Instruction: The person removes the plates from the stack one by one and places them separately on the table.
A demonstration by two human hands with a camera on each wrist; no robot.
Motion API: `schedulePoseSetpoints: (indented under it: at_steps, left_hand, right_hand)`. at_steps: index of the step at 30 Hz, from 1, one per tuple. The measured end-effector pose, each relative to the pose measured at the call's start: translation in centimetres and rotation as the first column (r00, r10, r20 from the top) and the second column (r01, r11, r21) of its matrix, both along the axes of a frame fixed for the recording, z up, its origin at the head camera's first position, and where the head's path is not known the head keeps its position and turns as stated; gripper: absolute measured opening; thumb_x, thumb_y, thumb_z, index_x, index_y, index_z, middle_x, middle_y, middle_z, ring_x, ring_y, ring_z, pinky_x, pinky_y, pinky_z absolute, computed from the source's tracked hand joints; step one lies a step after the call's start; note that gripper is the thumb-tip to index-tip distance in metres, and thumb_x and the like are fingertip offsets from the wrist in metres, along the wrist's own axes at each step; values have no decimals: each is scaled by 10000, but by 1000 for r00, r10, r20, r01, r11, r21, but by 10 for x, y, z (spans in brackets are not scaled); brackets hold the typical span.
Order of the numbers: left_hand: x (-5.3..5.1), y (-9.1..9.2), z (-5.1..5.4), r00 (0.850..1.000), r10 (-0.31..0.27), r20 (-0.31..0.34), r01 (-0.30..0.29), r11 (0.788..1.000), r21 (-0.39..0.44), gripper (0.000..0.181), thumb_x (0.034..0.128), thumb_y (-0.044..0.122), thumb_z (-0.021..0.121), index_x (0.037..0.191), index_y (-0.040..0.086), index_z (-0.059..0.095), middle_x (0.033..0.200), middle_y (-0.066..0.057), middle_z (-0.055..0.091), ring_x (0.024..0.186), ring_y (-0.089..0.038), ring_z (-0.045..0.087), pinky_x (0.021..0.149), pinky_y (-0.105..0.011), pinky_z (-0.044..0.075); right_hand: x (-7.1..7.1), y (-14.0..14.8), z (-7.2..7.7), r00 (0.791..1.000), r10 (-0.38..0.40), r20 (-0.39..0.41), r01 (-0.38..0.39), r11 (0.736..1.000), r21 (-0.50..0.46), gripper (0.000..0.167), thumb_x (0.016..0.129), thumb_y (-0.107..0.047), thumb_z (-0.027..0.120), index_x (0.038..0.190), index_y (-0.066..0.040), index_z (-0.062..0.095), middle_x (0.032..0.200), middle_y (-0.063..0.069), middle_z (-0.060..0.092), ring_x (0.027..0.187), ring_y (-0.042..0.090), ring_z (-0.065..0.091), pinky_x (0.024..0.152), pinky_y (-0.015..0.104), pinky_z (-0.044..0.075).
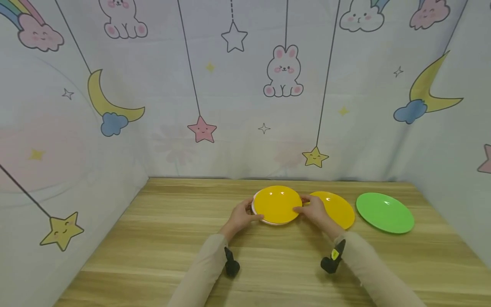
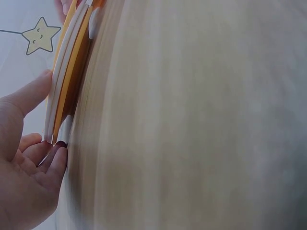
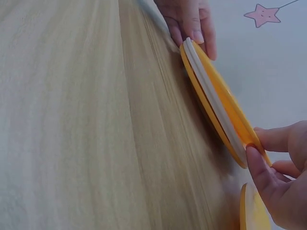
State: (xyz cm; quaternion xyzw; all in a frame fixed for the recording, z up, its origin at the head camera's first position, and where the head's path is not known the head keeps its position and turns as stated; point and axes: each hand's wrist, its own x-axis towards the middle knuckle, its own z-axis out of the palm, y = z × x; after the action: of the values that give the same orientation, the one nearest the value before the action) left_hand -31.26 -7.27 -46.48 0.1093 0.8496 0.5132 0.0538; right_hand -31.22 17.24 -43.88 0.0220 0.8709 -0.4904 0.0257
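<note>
Both hands hold a stack of plates between them near the back of the table. On top lies a yellow-orange plate (image 1: 278, 204); pale plates (image 3: 216, 100) and another orange plate (image 2: 72, 62) show beneath it in the wrist views. The left hand (image 1: 241, 219) grips the stack's left edge, thumb at the upper rim and fingers below. At the right edge, the right hand (image 1: 315, 211) pinches the rim with its thumb and fingers. In the right wrist view, the top plate tilts slightly apart from the pale ones at that hand.
Right of the stack lies another orange plate (image 1: 337, 209), partly behind the right hand and forearm. A green plate (image 1: 385, 213) is farther right on the wooden table (image 1: 161, 238). A patterned cloth (image 1: 238, 102) hangs behind and at both sides.
</note>
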Motion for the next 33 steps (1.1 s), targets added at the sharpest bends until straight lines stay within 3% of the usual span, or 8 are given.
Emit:
schedulePoseSetpoints:
  at_steps: [9,17,29,33]
  left_hand:
    - [-1,0,0,1000,-2,-5,1,1000,-11,761,768,226,732,1375,-7,337,1313,-168,473,1178,-284,473,966,-374,426]
    - [0,0,1,1000,-6,-5,6,1000,3,757,767,212,732,1375,-6,338,1327,-160,463,1188,-278,465,974,-371,418]
    - [0,-2,1,1000,9,-9,-9,1000,-12,763,756,214,743,1361,-33,349,1358,-199,414,1210,-322,433,1002,-407,383]
    - [0,0,0,1000,15,-7,-15,1000,-13,750,755,216,744,1352,-32,364,1347,-196,430,1213,-315,433,1006,-401,380]
  right_hand:
    - [1,4,-3,1000,1,-28,-5,991,-136,539,791,-23,672,1275,76,457,1150,262,510,767,165,585,647,263,556]
    - [4,6,0,1000,0,-7,-2,957,-290,555,814,13,631,1310,90,395,1080,278,570,699,108,593,666,296,560]
    - [18,29,8,997,-22,78,52,911,-409,558,850,-18,602,1340,77,352,1010,129,585,669,76,606,648,239,554]
    - [28,44,14,996,1,88,35,912,-409,589,857,-39,600,1358,80,313,999,90,578,703,69,615,675,248,554]
